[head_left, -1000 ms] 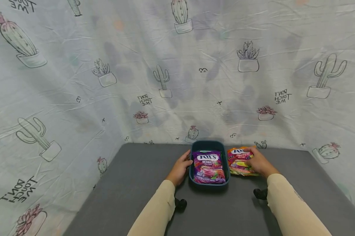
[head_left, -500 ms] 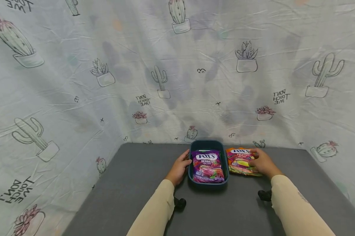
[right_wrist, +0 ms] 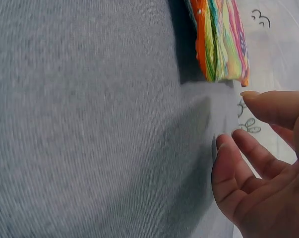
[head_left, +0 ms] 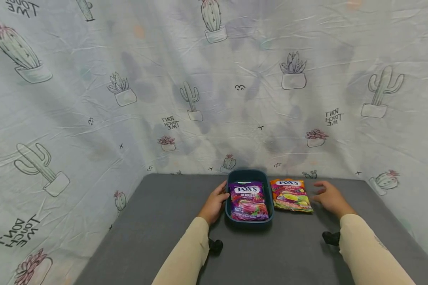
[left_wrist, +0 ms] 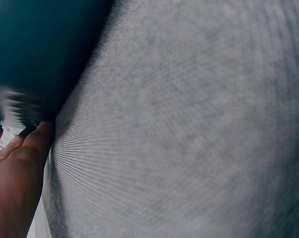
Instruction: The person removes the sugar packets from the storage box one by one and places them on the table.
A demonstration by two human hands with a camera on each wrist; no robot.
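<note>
A dark blue plastic tray [head_left: 249, 223] stands on the grey table, with a purple bag of Fox's Berries candy [head_left: 249, 202] lying face up inside. My left hand [head_left: 214, 204] rests against the tray's left side, thumb by the rim; in the left wrist view its fingertips touch the outer wall. Right of the tray lies an orange and pink bag of Fox's Fruits candy [head_left: 291, 196], its side edge colourful in the right wrist view. My right hand [head_left: 331, 198] is just right of that bag, apart from it, fingers loosely bent and holding nothing.
The grey table [head_left: 157, 237] extends to both sides and in front of the tray. A white cloth printed with cacti [head_left: 214, 99] hangs behind and beside the table. Dark knobs [head_left: 330, 238] of the wrist gear show under both forearms.
My right hand has let go of the Fruits candy bag and moved off to the right, leaving it beside the tray. The left hand stays at the tray's side; the view shifts slightly.
</note>
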